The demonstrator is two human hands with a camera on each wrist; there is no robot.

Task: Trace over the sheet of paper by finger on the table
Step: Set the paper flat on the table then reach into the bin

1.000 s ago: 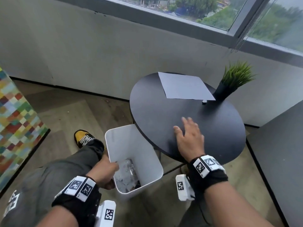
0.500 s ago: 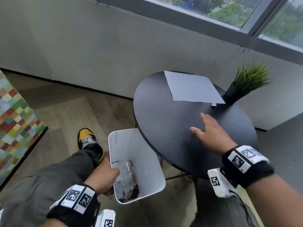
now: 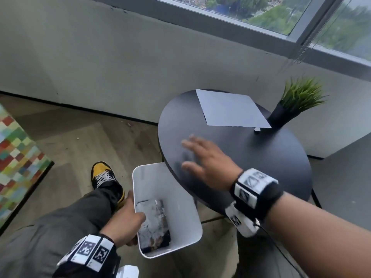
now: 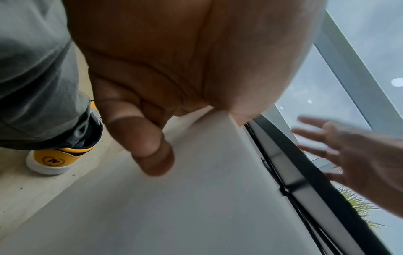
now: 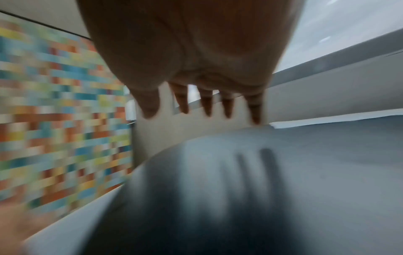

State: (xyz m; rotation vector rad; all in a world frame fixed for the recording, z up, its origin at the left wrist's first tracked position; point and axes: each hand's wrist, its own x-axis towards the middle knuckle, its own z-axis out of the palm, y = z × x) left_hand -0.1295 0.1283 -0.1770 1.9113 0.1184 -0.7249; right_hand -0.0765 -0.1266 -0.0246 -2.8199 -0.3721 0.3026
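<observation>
The sheet of paper [image 3: 230, 109] lies flat at the far edge of the round black surface [image 3: 271, 157], beside a potted plant [image 3: 295, 105]. The right hand [image 3: 208, 159], fingers spread, hovers over the bare surface short of the sheet. The left hand [image 3: 124, 223] grips the white bin [image 3: 180, 207] rim, probably to steady it.

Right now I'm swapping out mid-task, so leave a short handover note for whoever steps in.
Left hand: grips the rim of the white bin beside the table.
Right hand: open, fingers spread, above the table's near side, holding nothing.
Sheet of paper: flat at the table's far edge, beside the potted plant, untouched.
Done: no tracing visible.
Left: reach the sheet and trace over it by finger.
</observation>
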